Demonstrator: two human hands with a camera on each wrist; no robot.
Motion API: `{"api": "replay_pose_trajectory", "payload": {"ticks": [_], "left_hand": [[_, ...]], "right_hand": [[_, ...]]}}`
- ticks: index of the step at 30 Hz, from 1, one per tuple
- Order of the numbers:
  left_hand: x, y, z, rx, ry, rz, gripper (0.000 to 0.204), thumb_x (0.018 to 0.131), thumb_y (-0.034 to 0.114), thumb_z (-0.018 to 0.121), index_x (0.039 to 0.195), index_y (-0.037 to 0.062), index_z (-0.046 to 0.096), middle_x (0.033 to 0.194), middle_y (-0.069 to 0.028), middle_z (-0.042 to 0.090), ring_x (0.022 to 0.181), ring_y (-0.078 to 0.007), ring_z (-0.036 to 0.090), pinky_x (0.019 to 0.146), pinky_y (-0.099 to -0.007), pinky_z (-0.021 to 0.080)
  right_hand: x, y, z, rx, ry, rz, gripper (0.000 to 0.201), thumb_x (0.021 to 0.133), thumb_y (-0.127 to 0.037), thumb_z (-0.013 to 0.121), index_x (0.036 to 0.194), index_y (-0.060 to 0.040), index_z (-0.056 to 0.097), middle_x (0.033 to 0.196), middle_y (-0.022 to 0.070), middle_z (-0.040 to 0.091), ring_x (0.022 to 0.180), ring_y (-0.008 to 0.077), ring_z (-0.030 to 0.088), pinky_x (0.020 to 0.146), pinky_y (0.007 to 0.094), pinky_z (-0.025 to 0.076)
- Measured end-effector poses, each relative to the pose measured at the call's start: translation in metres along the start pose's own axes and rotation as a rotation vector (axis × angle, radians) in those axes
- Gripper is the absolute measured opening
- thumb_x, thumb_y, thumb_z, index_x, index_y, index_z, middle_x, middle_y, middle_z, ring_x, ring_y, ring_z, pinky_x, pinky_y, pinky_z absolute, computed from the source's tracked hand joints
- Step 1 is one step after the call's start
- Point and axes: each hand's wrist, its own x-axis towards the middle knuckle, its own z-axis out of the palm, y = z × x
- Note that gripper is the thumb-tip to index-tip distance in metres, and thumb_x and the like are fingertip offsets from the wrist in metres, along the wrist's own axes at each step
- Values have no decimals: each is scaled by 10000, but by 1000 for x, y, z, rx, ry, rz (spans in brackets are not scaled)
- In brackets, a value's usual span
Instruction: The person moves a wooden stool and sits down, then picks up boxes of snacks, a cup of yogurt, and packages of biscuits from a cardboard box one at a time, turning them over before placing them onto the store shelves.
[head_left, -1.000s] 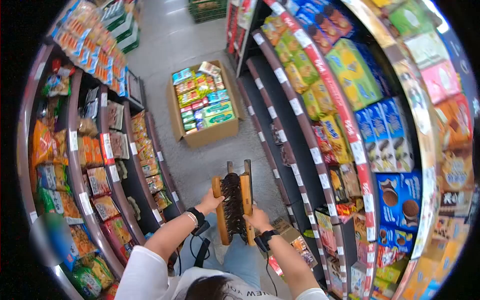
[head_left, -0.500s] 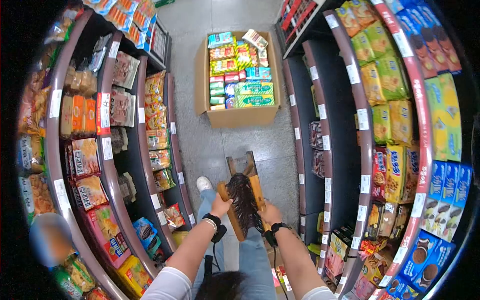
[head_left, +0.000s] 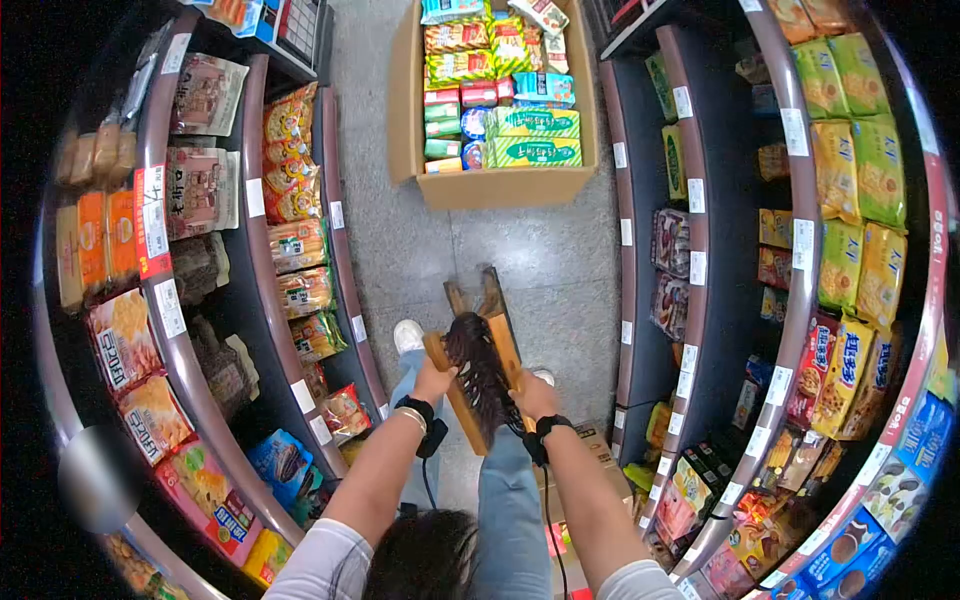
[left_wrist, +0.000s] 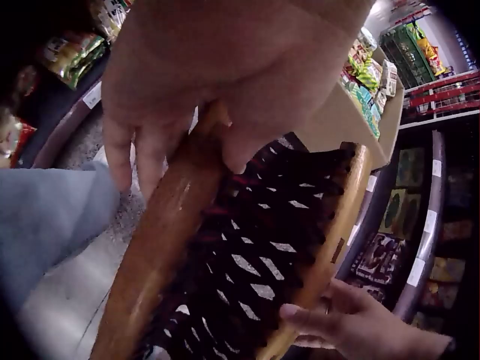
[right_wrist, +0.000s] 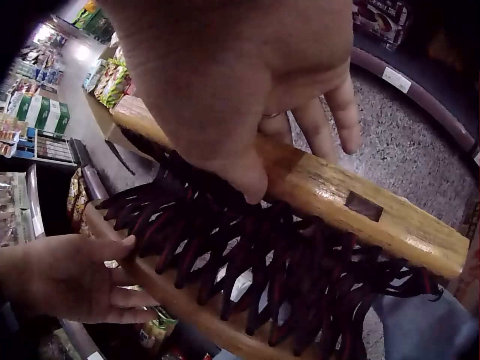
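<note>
A folding stool with a dark woven cord seat (head_left: pixel 478 365) hangs between both hands, above the floor and the person's legs. The left hand (head_left: pixel 433 383) grips one wooden bar (left_wrist: pixel 161 225), its thumb on the cord side. On the opposite bar (right_wrist: pixel 322 187), the right hand (right_wrist: pixel 232 82) holds with its thumb on the inner side and fingers over the outer side. The cords stretch between the two bars in both wrist views. Past the seat, the stool's legs (head_left: pixel 490 290) point away from the person.
An open carton (head_left: pixel 510 188) full of packaged snacks stands on the grey floor (head_left: pixel 400 250) ahead. Snack shelves line the left side (head_left: pixel 265 300) and the right side (head_left: pixel 640 300). Another cardboard box (head_left: pixel 590 455) is low beside the right leg.
The carton now appears larger and higher in the head view, and the shelves have shifted around the aisle. The stool remains between both hands, its legs tilted slightly left.
</note>
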Motion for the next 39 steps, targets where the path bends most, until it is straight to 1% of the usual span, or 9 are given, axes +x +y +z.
{"api": "replay_pose_trajectory", "payload": {"ticks": [4, 7, 17, 18, 21, 23, 29, 33, 39], "left_hand": [[19, -7, -6, -8, 9, -14, 563, 776, 202, 700, 1201, -26, 410, 1127, -208, 581, 1060, -340, 563, 917, -387, 422], [30, -1, -14, 35, -65, -96, 477, 840, 42, 616, 1243, 39, 361, 1131, -86, 530, 1045, -213, 500, 946, -375, 383], [40, 19, -29, 210, 182, -298, 446, 783, 104, 650, 1174, 1, 462, 1108, -189, 599, 1048, -323, 577, 914, -384, 432], [21, 41, -29, 60, 269, -181, 412, 793, 75, 611, 1179, 6, 482, 1099, -168, 609, 1013, -287, 592, 886, -372, 446], [25, 33, -45, -342, 23, -122, 440, 802, 68, 590, 1220, 2, 471, 1061, -138, 621, 977, -250, 597, 849, -344, 460], [-4, 93, -52, -214, 135, -272, 405, 814, 48, 569, 1211, 5, 506, 997, -96, 622, 869, -205, 597, 735, -325, 481], [-35, 116, -73, -282, 24, -172, 268, 812, 48, 568, 1075, 20, 610, 906, -79, 623, 671, -163, 582, 588, -282, 477], [-91, 176, -79, -323, 51, -100, 200, 803, 34, 566, 992, 37, 630, 795, -59, 623, 585, -152, 564, 510, -267, 449], [-144, 230, -85, -278, -53, 29, 153, 874, 91, 508, 970, 101, 627, 847, -39, 642, 621, -124, 566, 486, -256, 411]], "right_hand": [[20, 4, 11, 58, 4, 28, 465, 796, -291, 643, 1205, -139, 481, 1020, 191, 626, 952, 373, 595, 815, 454, 475], [34, 9, 25, 86, 63, 19, 446, 801, -286, 637, 1188, -131, 481, 997, 192, 628, 935, 376, 598, 801, 464, 474], [44, 20, 33, 139, 32, 101, 603, 831, -250, 578, 1356, -123, 311, 1070, 223, 599, 999, 402, 567, 850, 477, 452], [42, 17, 33, 164, 36, 96, 612, 827, -255, 590, 1357, -108, 321, 1110, 214, 589, 1040, 389, 554, 884, 453, 442], [35, 15, 31, 260, -19, 82, 605, 819, -264, 610, 1329, -42, 371, 1178, 203, 568, 1102, 360, 531, 938, 381, 425], [32, 24, 40, 389, -14, 76, 532, 822, -267, 608, 1274, -37, 447, 1146, 207, 585, 1075, 348, 554, 913, 370, 439], [-31, 29, 9, 592, 185, 84, 330, 830, -285, 538, 1061, -58, 603, 999, 228, 616, 992, 400, 561, 873, 420, 448], [-86, 55, 2, 878, 328, -51, 236, 814, -150, 604, 1015, -26, 606, 833, 98, 668, 754, 149, 636, 656, 287, 498], [-200, 60, -41, 1175, 628, 15, 198, 858, -40, 513, 1039, 13, 575, 875, 103, 659, 767, 154, 629, 668, 264, 504]]}}
